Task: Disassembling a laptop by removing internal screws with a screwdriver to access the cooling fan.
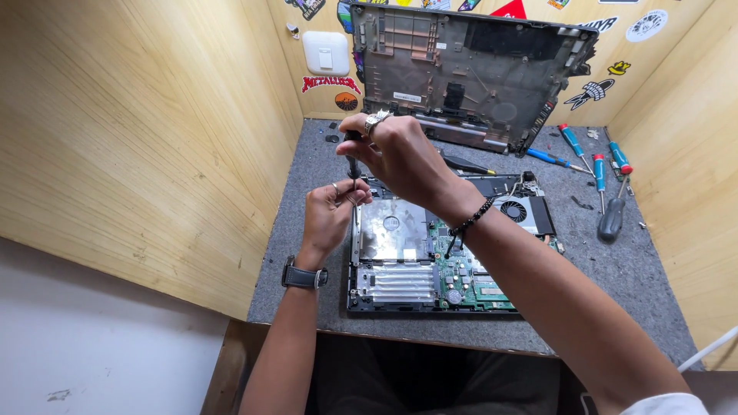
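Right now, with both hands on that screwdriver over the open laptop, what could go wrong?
The black screwdriver, gripped by the right hand and steadied by the left hand, might slip and gouge the green circuit board. The bead bracelet hangs low and could snag the fan.

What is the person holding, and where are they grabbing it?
A black screwdriver: the right hand wraps its handle from the top, and the left hand pinches the lower shaft, over the opened laptop.
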